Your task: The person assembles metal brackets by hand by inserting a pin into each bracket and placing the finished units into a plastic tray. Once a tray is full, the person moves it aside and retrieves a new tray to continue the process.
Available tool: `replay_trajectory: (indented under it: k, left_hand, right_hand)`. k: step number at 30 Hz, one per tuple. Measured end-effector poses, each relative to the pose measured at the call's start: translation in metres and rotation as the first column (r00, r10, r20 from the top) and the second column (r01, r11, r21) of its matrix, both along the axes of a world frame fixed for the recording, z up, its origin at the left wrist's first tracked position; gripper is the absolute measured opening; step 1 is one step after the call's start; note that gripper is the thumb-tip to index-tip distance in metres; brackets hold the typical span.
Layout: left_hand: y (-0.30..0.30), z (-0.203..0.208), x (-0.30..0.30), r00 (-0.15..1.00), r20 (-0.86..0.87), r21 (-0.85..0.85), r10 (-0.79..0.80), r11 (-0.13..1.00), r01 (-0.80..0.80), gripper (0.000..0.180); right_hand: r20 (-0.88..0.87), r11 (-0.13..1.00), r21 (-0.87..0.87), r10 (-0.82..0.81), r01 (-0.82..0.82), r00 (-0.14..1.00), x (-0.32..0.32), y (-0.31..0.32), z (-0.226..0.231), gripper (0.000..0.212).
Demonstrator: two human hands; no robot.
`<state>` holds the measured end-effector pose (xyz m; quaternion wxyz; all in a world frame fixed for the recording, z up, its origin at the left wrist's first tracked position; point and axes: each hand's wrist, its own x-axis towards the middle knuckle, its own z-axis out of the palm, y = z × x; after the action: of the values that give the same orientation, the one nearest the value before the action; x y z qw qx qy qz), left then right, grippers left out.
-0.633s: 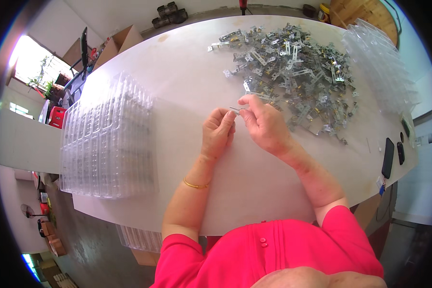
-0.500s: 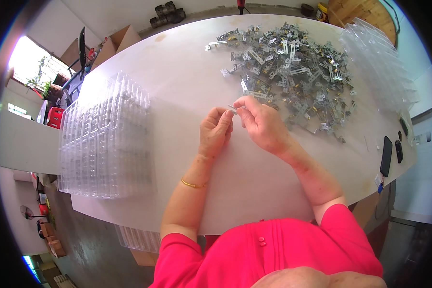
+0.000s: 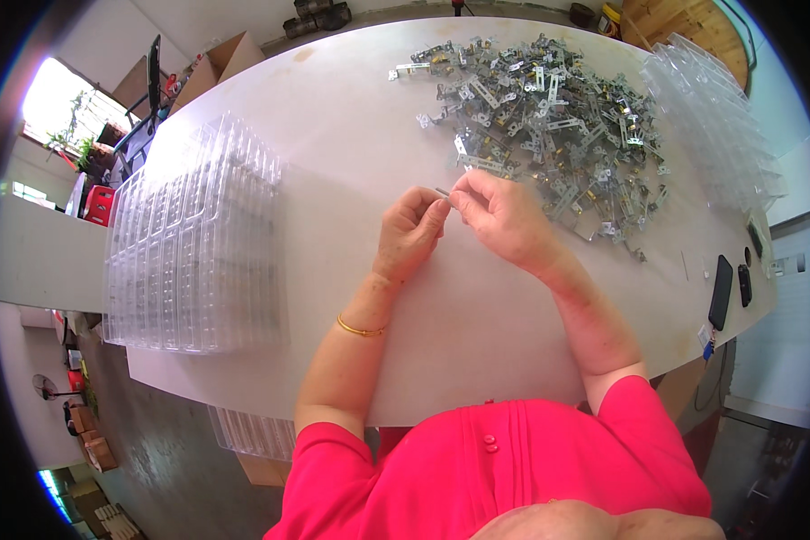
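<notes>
My left hand (image 3: 412,234) and my right hand (image 3: 504,216) meet over the middle of the table, both closed in a pinch. Between their fingertips shows the end of a small metal piece (image 3: 442,192); most of it is covered by the fingers, so its exact kind cannot be made out. Just beyond my right hand spreads a heap of small metal brackets (image 3: 558,126), silvery with some brass-coloured parts. Left of my left hand stands a tall stack of clear plastic trays (image 3: 193,252).
More clear plastic trays (image 3: 715,135) lean at the table's far right. A black phone (image 3: 721,292) and a small dark object (image 3: 745,284) lie by the right edge of the white table (image 3: 333,117). Below the left front edge sits another clear tray stack (image 3: 252,432).
My hands stay together around the small metal piece, with the fingers slightly shifted. The whole view has tilted a little, so the table sits slightly higher.
</notes>
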<state>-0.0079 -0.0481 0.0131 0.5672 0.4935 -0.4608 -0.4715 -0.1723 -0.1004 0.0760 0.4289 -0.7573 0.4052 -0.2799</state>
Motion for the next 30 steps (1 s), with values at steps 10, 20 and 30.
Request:
replay_trajectory:
  k: [10,20,30]
  left_hand:
    - [-0.004,-0.014,-0.002,0.993,0.101,-0.219,-0.068,0.972,0.088,0.018]
    - [-0.004,-0.009,0.018,0.887,-0.456,0.015,-0.080,0.995,0.097,0.028]
    - [-0.006,-0.009,0.018,0.839,-0.533,-0.034,-0.111,0.993,0.110,0.029]
  right_hand:
    - [0.066,0.955,-0.280,-0.079,0.095,0.995,0.003,-0.001,0.000,0.009]
    - [0.027,0.977,-0.153,-0.143,0.146,0.989,-0.006,-0.002,0.015,0.010]
    - [-0.084,0.980,-0.190,-0.069,0.052,0.994,-0.005,0.001,0.014,0.016]
